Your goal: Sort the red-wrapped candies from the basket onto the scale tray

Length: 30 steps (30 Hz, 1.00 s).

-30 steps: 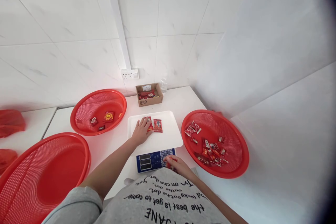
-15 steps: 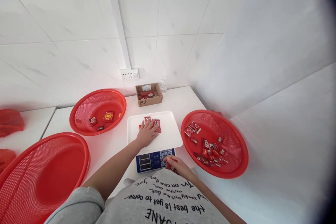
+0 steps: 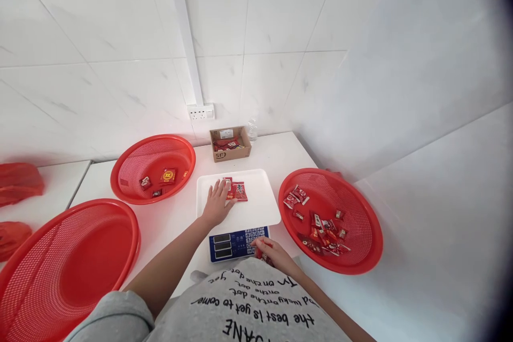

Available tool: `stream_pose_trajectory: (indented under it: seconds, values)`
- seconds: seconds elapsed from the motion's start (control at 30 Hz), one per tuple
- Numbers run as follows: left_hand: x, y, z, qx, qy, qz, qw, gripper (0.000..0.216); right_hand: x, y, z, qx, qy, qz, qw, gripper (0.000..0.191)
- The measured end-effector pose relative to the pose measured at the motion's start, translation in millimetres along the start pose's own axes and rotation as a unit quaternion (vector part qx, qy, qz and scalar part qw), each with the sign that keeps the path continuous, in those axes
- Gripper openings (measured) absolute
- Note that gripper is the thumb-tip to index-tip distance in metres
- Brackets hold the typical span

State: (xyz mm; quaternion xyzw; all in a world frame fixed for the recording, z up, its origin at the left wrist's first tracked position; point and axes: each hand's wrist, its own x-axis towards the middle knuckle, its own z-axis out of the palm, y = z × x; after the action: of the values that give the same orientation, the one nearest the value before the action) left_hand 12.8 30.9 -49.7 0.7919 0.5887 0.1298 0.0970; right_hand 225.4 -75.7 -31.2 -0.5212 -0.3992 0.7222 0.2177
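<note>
On the white tray [image 3: 256, 208] of a scale lie red snack packets [image 3: 240, 191]. My left hand [image 3: 217, 204] rests at their left side, fingers stretched out and fingertips over the leftmost packet. Close to my body, my right hand [image 3: 276, 254] is closed around a red packet [image 3: 262, 256], partly hidden by the fingers and my shirt. Between that hand and the tray shows the blue panel [image 3: 236, 245] of the scale, with its displays and keys.
A red basket [image 3: 372, 224] with several wrapped snacks stands right of the scale. Another basket [image 3: 120, 184] with a few packets is at back left, a larger basket [image 3: 132, 256] at front left. A cardboard box [image 3: 230, 154] of packets and a clear bottle [image 3: 252, 129] stand near the wall.
My left hand has slid left on the tray, uncovering more of the red packets. My right hand keeps its hold in the same place. The view has shifted slightly.
</note>
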Motion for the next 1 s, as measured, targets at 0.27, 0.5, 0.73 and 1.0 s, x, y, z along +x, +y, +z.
stream_pose_trajectory:
  seconds: [0.27,0.5,0.73,1.0]
  values:
    - [-17.4,-30.2,-2.7,0.007,0.019,-0.064,0.998,0.048,-0.4,-0.4,0.8,-0.019,-0.002,-0.003,1.000,0.059]
    - [-15.3,-35.1,-1.8,0.027,0.014,-0.060,0.998,0.042,-1.6,-0.9,1.5,-0.009,-0.002,-0.003,1.000,0.059]
    - [-10.3,-33.9,-6.8,0.043,0.008,-0.081,0.996,0.041,-4.0,-3.2,2.7,-0.002,0.001,-0.009,1.000,0.059]
    - [-17.3,-23.8,-17.1,0.081,0.023,-0.064,0.994,0.039,-5.1,-3.9,3.9,-0.003,0.002,-0.002,1.000,0.060]
